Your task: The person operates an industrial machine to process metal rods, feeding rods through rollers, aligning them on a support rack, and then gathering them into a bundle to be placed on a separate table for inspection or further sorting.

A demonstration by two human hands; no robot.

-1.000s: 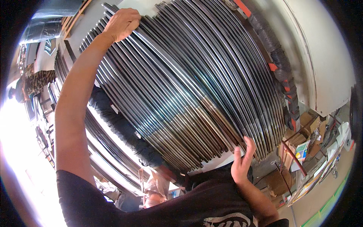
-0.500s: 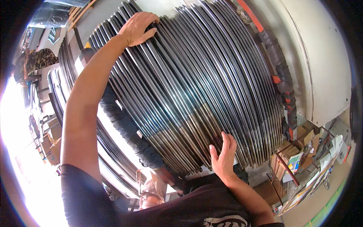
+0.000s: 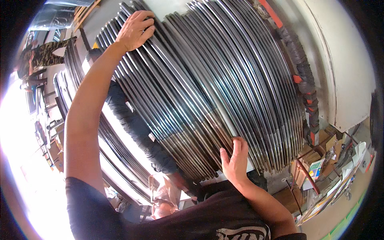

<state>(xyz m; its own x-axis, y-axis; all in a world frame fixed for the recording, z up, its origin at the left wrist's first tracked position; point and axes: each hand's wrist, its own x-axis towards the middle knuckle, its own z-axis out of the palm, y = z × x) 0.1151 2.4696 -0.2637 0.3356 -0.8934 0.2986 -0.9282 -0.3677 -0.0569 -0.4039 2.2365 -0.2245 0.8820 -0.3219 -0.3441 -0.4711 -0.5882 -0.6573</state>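
A wide row of long, shiny metal rods (image 3: 172, 96) lies side by side in front of me, with brownish near ends. My left hand (image 3: 136, 31) is curled over rods near their far end, fingers bent round them. At the near ends, my right hand (image 3: 236, 162) has its thumb apart from its fingers. Its fingertips rest beside the edge of the left group of rods, gripping nothing that I can see. Between the left and right groups of rods runs a narrow gap, where a pale surface (image 3: 225, 117) shows.
Black-wrapped supports flank the rods on the left (image 3: 134, 130) and right (image 3: 306, 82). More rods (image 3: 114, 154) lie beyond the left support. A white panel (image 3: 348, 68) stands at right, above boxes and papers (image 3: 316, 170). A person in camouflage trousers (image 3: 50, 54) is at far left.
The left group of rods has shifted left with my left hand, opening the pale gap. My right hand has moved slightly left. More of the person at far left shows.
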